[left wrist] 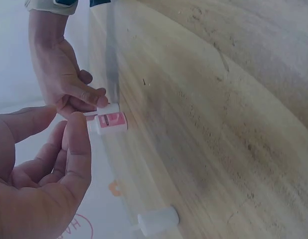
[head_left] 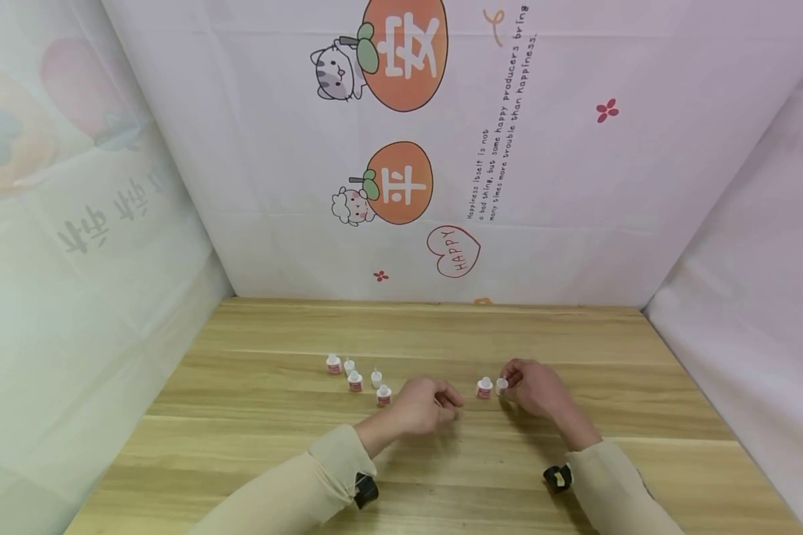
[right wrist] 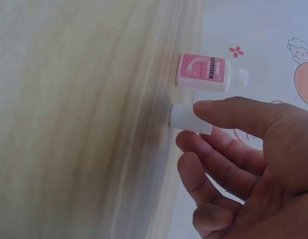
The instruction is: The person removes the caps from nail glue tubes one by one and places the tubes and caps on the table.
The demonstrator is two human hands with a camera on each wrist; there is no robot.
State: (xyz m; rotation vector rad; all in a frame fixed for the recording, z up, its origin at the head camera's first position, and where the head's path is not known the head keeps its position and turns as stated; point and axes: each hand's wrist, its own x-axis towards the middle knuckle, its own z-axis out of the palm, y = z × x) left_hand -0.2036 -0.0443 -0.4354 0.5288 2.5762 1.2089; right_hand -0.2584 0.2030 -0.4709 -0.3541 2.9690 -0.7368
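My right hand (head_left: 538,388) pinches a white cap (right wrist: 186,117) between thumb and fingers, its base on the wooden table. Beside that cap stands a small white nail glue bottle (right wrist: 201,72) with a pink label, upright and apart from the fingers. In the left wrist view, a thin stem seems to rise from the cap. My left hand (head_left: 423,405) hovers over the table left of this bottle, its fingers loosely curled and holding nothing. The nearest thing on its other side is another pink-labelled bottle (head_left: 384,395).
Two more bottles, one at the far left (head_left: 334,364) and one nearer (head_left: 355,382), stand left of my left hand. Among them are two upturned white caps with thin stems, one cap (head_left: 349,366) further back, another cap (head_left: 376,379) closer. Printed white cloth (head_left: 549,260) walls the table.
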